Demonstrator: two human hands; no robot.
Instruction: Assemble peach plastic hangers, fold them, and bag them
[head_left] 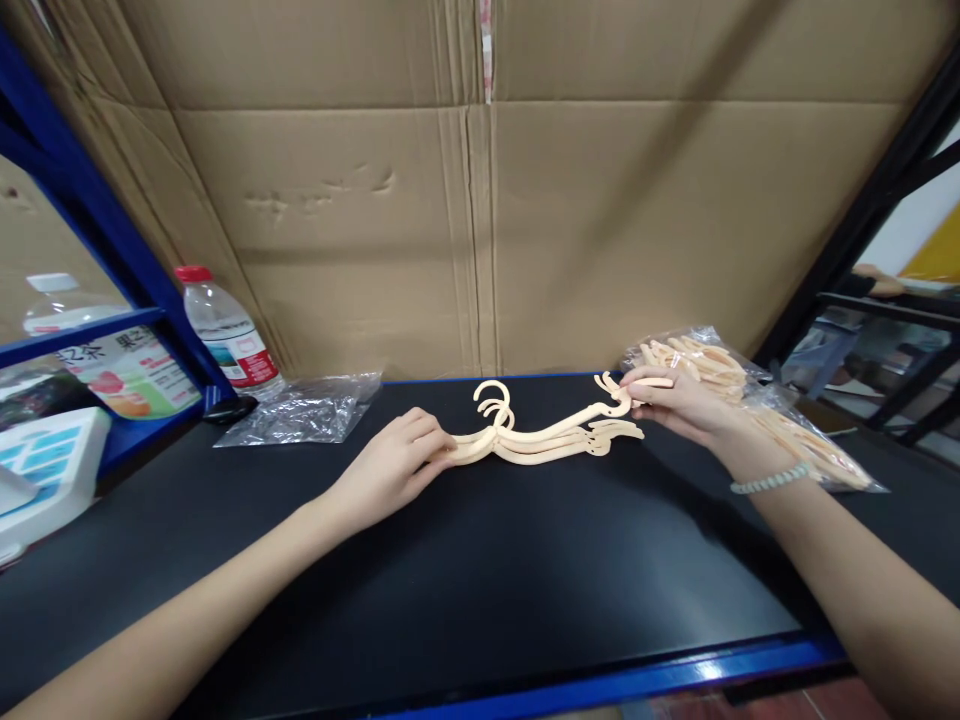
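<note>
A small stack of cream plastic hangers [541, 435] lies on the black tabletop [480, 580], hooks pointing to the far side. My left hand [394, 468] grips the stack's left end. My right hand [675, 400] pinches the right end of the top hanger, which is slightly raised above the others. A pale bead bracelet is on my right wrist.
A clear bag of more cream hangers [757, 410] lies right behind my right hand. An empty clear plastic bag [304, 408] and a red-capped water bottle [229, 335] sit at the back left. A cardboard wall [480, 200] closes the back. White device [45, 470] at left.
</note>
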